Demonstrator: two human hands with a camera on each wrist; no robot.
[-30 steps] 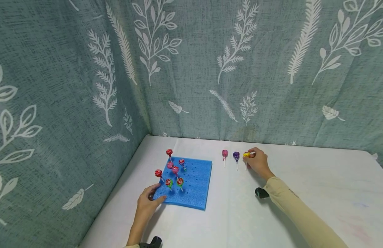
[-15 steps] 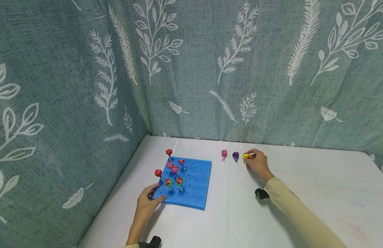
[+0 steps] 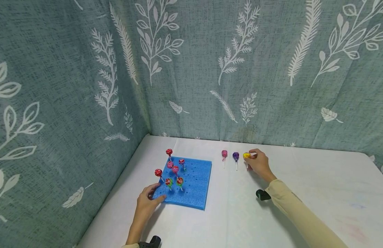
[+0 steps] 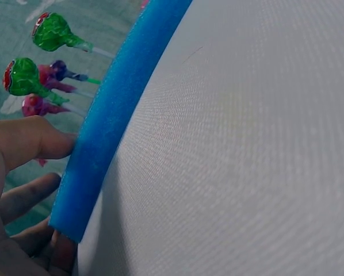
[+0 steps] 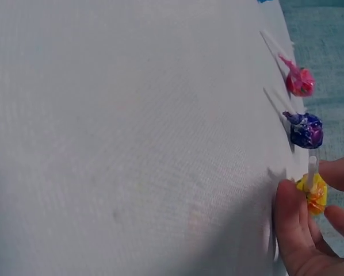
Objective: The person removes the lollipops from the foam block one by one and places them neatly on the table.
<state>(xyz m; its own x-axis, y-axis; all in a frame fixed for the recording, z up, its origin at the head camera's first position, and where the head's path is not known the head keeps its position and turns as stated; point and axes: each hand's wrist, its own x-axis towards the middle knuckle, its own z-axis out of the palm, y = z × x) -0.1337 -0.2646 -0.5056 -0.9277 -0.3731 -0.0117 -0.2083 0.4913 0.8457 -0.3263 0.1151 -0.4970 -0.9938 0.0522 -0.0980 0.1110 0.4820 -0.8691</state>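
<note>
Leaf-printed grey-green curtain behind a white table. One blue foam board, bearing seven lollipops stuck in by their sticks, evidently to stand them up. Left hand grips its eight-o'clock corner, presumably to steady it. Right hand, towards the board's three o'clock, pinches a yellow lollipop by its head; purple lollipop and pink lollipop lie at nine o'clock from it, spaced apart, seemingly for easy picking.
</note>
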